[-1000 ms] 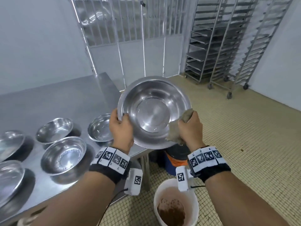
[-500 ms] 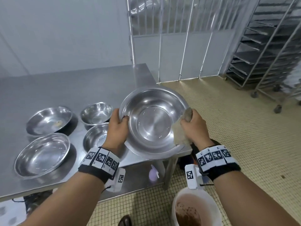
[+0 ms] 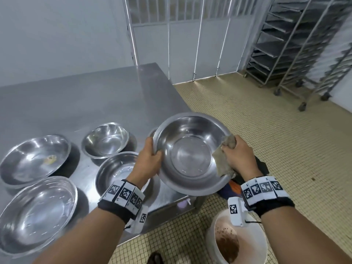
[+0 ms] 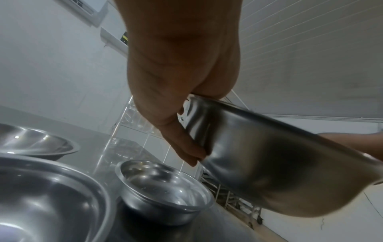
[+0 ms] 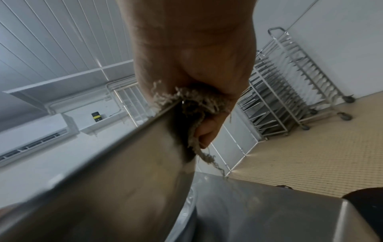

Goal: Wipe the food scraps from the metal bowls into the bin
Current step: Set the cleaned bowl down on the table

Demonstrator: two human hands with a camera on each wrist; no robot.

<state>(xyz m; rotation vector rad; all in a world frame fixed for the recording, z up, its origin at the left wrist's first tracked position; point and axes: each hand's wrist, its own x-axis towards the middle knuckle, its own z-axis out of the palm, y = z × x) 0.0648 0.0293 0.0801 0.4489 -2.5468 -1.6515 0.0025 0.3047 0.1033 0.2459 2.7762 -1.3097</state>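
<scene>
Steel bowl in hand: the held bowl (image 3: 191, 155) is up in the air over the near right corner of the surface (image 3: 99, 96), tilted with its open side toward the person.
Change: a second ago this bowl was raised in front of the door bars with the bin below it; now it sits lower and nearer the surface, beside the other bowls.
Meaning: I judge the wiping of this one is over and it is being brought back to be put down, so the next dirty bowl comes up.
Left hand: the left hand (image 3: 147, 161) grips the bowl's left rim, thumb inside, fingers (image 4: 186, 147) curled under the outer wall.
Right hand: the right hand (image 3: 237, 156) is clenched around the rag (image 3: 222, 161), which is pressed against the bowl's right rim; frayed threads hang down in the right wrist view.
Bowl's look: the inside is bright and bare, with only a few small glints or droplets near the flat bottom; no scraps show.
Bin: the white bucket (image 3: 253, 250) stands on the tiled floor below the right wrist, brown waste inside.
Still to do: the far left bowl (image 3: 34, 161) has a yellowish scrap in its bottom; three more bowls rest on the surface, their state hard to tell.
</scene>
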